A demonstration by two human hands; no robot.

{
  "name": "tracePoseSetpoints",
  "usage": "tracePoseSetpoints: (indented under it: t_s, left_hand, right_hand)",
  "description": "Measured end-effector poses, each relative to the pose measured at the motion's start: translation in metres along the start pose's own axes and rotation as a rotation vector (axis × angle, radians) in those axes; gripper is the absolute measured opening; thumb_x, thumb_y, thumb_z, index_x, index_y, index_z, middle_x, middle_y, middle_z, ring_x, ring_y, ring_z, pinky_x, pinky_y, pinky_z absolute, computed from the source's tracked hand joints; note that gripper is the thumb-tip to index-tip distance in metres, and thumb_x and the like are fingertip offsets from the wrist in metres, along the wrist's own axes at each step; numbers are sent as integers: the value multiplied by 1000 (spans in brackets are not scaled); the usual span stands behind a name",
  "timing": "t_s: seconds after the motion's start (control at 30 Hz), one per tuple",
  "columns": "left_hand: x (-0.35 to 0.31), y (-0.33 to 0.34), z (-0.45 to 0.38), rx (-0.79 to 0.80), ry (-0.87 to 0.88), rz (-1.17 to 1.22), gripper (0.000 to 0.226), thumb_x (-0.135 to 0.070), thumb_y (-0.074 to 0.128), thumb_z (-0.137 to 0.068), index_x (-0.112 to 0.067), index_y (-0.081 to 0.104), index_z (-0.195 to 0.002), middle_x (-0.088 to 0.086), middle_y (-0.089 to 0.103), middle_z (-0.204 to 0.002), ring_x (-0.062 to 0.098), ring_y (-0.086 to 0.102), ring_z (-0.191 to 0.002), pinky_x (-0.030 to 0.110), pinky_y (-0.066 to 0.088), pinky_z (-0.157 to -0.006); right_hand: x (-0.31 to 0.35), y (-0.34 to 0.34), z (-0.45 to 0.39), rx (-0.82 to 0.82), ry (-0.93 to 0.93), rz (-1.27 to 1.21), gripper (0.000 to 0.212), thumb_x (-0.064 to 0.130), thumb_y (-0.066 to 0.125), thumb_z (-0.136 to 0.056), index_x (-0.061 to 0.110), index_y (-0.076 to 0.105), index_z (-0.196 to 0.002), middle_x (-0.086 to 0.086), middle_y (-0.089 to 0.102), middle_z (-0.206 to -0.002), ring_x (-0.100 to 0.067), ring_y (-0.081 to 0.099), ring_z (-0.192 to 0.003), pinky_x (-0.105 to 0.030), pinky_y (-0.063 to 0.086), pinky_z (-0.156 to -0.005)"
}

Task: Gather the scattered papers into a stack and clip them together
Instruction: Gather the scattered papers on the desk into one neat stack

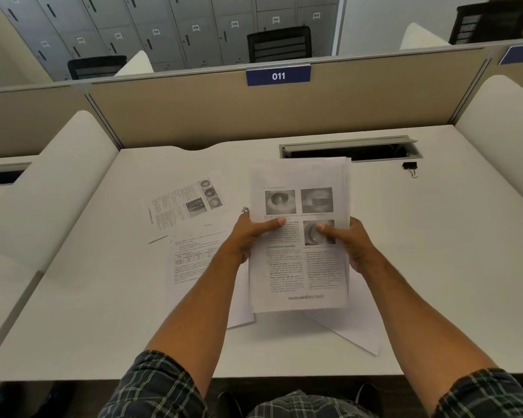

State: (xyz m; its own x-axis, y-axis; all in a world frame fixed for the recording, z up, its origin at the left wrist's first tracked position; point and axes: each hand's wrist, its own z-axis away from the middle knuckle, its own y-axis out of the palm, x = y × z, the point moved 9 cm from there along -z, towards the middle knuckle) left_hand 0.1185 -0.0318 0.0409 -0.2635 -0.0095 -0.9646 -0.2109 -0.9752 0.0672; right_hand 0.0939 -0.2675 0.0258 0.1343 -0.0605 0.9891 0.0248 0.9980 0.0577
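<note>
Between both hands: stack (299, 236) of printed sheets, lifted above the desk (435, 267), its top edges slightly fanned.
Left hand (248, 236): grips the stack's left edge, thumb across the top page.
Right hand (349, 242): grips the right edge, thumb on a printed photo.
Under the stack: loose sheets (354, 330) flat on the desk, corners poking out toward the near edge.
Left of left hand: two pages (191, 233) lying overlapped and askew.
Far right, beyond right hand: binder clip (410, 168), well apart, beside the cable slot (349, 147); bare desk lies between.
Far edge: partition (254, 113) labelled 011.
</note>
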Motion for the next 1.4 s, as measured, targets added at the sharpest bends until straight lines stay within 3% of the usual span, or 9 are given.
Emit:
tracePoseSetpoints:
  t_s: [0.17, 0.27, 0.43, 0.6, 0.7, 0.87, 0.97, 1.13, 1.4]
  left_hand:
    - [-24, 11, 7, 140, 146, -10, 50, -13, 86, -78, -10, 71, -126, 14, 75, -121, 33, 71, -114, 48, 62, -93]
    - [-25, 10, 10, 125, 151, -146, 23, -26, 82, -79, -34, 83, -100, -8, 80, -103, 14, 73, -105, 27, 62, -84]
    - [5, 0, 15, 56, 137, -223, 56, -6, 87, -81, -14, 67, -133, -1, 71, -128, 13, 67, -117, 22, 59, -91]
    - [21, -17, 12, -58, 78, -336, 16, 6, 69, -94, 12, 74, -108, 21, 76, -101, 19, 67, -90, 23, 52, -78]
    - [16, -27, 7, -138, 8, -284, 8, 2, 70, -93, -1, 78, -91, -6, 78, -75, 7, 66, -69, 18, 52, -62]
    - [41, -27, 14, -36, -102, -140, 35, -26, 85, -86, -12, 76, -116, 5, 80, -112, 25, 78, -102, 45, 64, -88]
    - [54, -30, 13, -68, -132, -208, 27, -35, 75, -94, -12, 76, -108, 3, 80, -105, 29, 76, -101, 37, 61, -80]
    - [63, -50, 4, -284, -103, -921, 44, -37, 68, -98, -18, 60, -137, 12, 53, -142, 34, 53, -131, 46, 45, -108]
    - [80, -53, -7, -304, -192, -1149, 69, -57, 72, -88, -18, 50, -141, 12, 37, -152, 36, 36, -142, 54, 38, -112]
  right_hand:
    - [31, -4, 0, 63, -183, -72, 45, 9, 84, -71, 2, 75, -115, -22, 75, -111, -40, 72, -104, -54, 61, -86]
    - [41, 3, 2, 130, -297, 38, 36, 23, 82, -82, -2, 80, -107, -14, 80, -108, -30, 74, -104, -40, 59, -88]
    - [6, 0, 3, 99, -213, 15, 60, 4, 90, -71, 11, 73, -128, -3, 76, -126, -18, 71, -117, -41, 61, -99]
    - [-2, 0, 2, 30, -210, 6, 75, 33, 94, -68, 11, 68, -135, -3, 74, -130, -19, 69, -123, -34, 59, -101]
    - [0, 7, 0, 50, -121, 60, 47, 37, 93, -73, 37, 77, -118, 9, 78, -119, -10, 73, -113, -21, 60, -84]
    - [-26, 8, -2, 67, 20, 153, 45, 36, 92, -77, 22, 77, -117, 6, 82, -107, -12, 78, -97, -20, 59, -73]
    - [-44, -9, 8, -5, 90, 89, 28, 28, 89, -82, 21, 79, -108, 5, 83, -96, -16, 80, -89, -17, 58, -64]
    - [-76, -58, 21, -199, 215, 90, 24, 24, 86, -87, 15, 79, -108, -6, 83, -94, -28, 81, -85, -40, 65, -74]
    - [-101, -97, 36, -343, 296, 89, 18, 23, 85, -88, 16, 77, -102, -5, 83, -88, -28, 81, -79, -40, 62, -71]
